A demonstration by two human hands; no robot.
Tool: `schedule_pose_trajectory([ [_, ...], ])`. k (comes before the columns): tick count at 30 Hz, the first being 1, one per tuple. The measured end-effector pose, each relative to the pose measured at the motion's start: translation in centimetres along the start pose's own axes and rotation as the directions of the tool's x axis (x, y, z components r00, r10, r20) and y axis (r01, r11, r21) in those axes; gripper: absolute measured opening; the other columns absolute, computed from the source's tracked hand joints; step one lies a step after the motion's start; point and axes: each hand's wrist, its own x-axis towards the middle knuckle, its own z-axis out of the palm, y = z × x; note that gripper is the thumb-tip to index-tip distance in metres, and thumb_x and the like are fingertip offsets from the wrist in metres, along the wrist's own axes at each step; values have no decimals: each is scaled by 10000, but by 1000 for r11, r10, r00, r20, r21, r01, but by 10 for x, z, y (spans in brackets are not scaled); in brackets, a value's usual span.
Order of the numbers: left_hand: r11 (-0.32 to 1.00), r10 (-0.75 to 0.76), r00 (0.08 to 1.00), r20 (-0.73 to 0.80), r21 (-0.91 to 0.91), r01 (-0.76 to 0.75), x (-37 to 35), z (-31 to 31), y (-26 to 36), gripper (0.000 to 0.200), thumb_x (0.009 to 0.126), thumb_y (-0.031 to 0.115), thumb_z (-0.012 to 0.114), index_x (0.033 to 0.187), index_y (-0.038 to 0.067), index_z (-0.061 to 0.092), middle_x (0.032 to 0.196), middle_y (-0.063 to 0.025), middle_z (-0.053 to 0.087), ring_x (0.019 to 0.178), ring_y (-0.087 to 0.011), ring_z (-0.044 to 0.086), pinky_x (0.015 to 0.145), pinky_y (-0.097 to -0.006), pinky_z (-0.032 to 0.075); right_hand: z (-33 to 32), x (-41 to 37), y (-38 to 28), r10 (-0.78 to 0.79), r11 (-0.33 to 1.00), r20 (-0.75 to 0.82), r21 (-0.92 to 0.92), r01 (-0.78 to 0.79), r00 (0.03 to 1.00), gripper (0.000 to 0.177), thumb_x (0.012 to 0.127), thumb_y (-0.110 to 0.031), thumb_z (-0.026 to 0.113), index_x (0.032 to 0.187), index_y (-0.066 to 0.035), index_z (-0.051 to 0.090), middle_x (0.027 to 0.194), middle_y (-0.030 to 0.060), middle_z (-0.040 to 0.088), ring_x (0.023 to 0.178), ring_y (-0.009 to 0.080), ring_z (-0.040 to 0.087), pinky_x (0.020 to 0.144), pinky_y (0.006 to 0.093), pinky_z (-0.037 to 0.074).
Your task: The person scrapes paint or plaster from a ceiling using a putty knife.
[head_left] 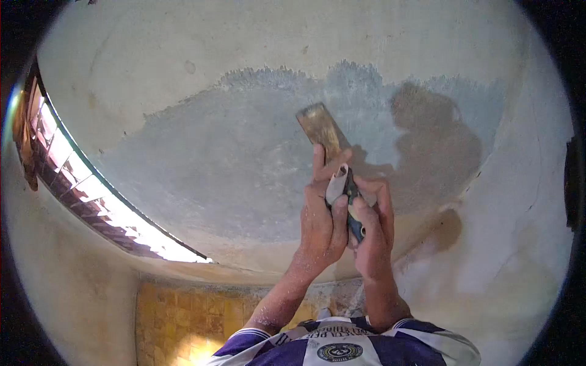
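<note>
The wall (262, 36) fills most of what I see, pale and stained, with a ragged-edged grey patch (226, 165) across its middle and a person's shadow (430, 131) falling on the right of it. A bright barred window (79, 177) slants down the left side; below is a yellow-tiled floor (189, 311). The person's left hand (323, 216) and right hand (375, 222) meet before the patch, both curled firmly round the lower part of a scraper (320, 127), fingers closed, two of the left's stretched along the blade. The scraper lies in front of the patch's centre, its long axis slanting, broad end pointing up and leftward, butt down and rightward; whether its edge touches the surface I can't tell. To work well here, I'd say, keep that edge level and press evenly with both hands. Smallest is a pale folded piece (336, 186) beside the dark handle (355, 227), its nature unclear.
</note>
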Motion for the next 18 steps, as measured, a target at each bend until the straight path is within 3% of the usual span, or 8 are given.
schedule_pose_trajectory([
  [2,1000,-12,1000,7,-10,12,23,-11,15,360,1010,129,383,1298,-84,345,1414,-252,436,1427,-495,192,1112,-507,263,6,12,-16,16,999,-1,-42,-16,1000,273,960,-234,514,1183,-80,485,773,-9,547,538,27,431,434,212,324],
  [5,998,58,998,-1,-27,-58,34,-15,12,374,1008,124,391,1317,-83,350,1414,-257,432,1418,-496,217,1101,-501,285,19,13,-30,-14,1000,-25,12,15,1000,259,898,-210,512,1118,-79,550,907,1,543,644,28,470,464,181,345],
  [8,998,53,998,19,15,-53,20,-14,6,360,1005,107,397,1305,-86,354,1410,-261,435,1413,-497,230,1093,-502,296,10,1,-8,30,997,-60,67,-26,998,263,903,-210,503,1127,-81,553,882,-7,546,619,19,460,446,182,340],
  [10,1000,-9,1000,30,-3,10,27,-17,13,352,1004,108,395,1298,-82,356,1408,-262,437,1412,-496,232,1096,-500,294,17,11,-20,3,997,-31,75,0,1000,268,906,-211,499,1137,-85,545,867,-2,552,569,21,448,423,186,333],
  [12,1000,19,999,36,15,-20,36,-24,21,379,1003,120,395,1323,-80,351,1417,-271,424,1400,-492,263,1082,-495,317,19,11,-25,25,995,-23,94,-23,999,272,910,-212,494,1149,-88,536,858,4,558,520,24,434,399,190,324],
  [16,996,26,999,20,-83,-25,16,-16,9,396,1004,124,384,1349,-70,369,1420,-279,415,1379,-490,305,1065,-484,342,13,0,-11,78,986,-27,152,-73,997,280,918,-219,488,1168,-97,516,852,16,572,446,30,405,357,192,303],
  [18,992,-52,997,50,-116,58,27,-19,11,401,1010,140,388,1351,-71,380,1422,-280,414,1360,-478,345,1062,-479,348,12,1,-11,79,984,-15,162,-75,997,281,924,-234,499,1174,-107,511,828,14,573,441,32,403,363,196,303],
])
